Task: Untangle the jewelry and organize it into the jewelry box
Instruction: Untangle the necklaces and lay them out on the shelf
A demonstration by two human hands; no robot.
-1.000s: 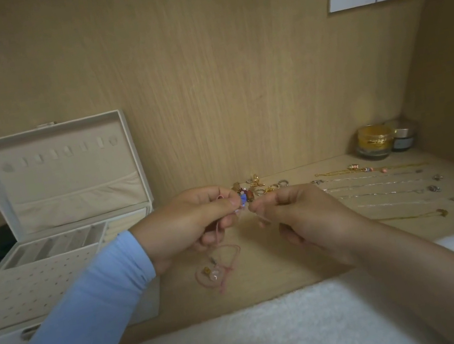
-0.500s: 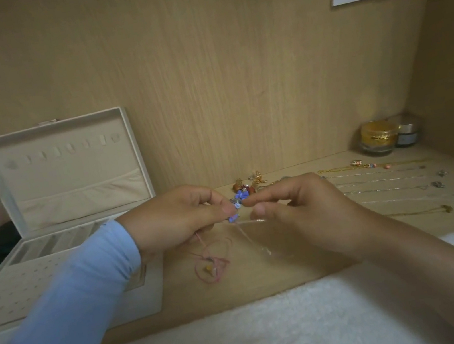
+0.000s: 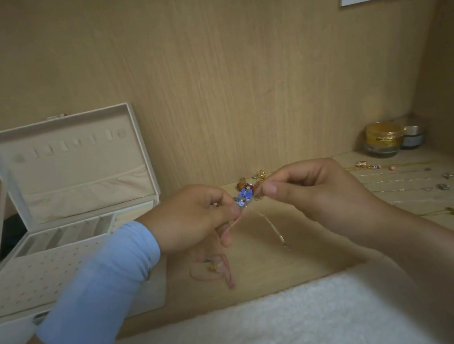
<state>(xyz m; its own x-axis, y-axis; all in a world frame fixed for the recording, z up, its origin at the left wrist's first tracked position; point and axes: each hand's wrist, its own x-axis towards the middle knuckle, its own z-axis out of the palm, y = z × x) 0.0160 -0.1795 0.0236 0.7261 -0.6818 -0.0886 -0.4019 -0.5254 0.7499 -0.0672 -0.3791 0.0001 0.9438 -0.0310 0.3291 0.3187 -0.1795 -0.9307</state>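
At the left of the frame the jewelry box (image 3: 69, 168) is seen open, its lid raised. Right of it, near the centre, the left hand (image 3: 194, 216) is curled and a pink cord (image 3: 230, 276) is pinched in its fingertips; the cord's loop lies lower on the tabletop (image 3: 308, 254). Between both hands the blue-beaded tangle (image 3: 243, 196) is held above the tabletop, and a thin chain (image 3: 273, 228) hangs from it. The tangle's other side is pinched by the curled right hand (image 3: 310, 191). The pieces are judged very light, limp and easily snapped, so they should be taken close to the knot and pulled gently. At the right, straightened necklaces (image 3: 401, 181) are laid in rows.
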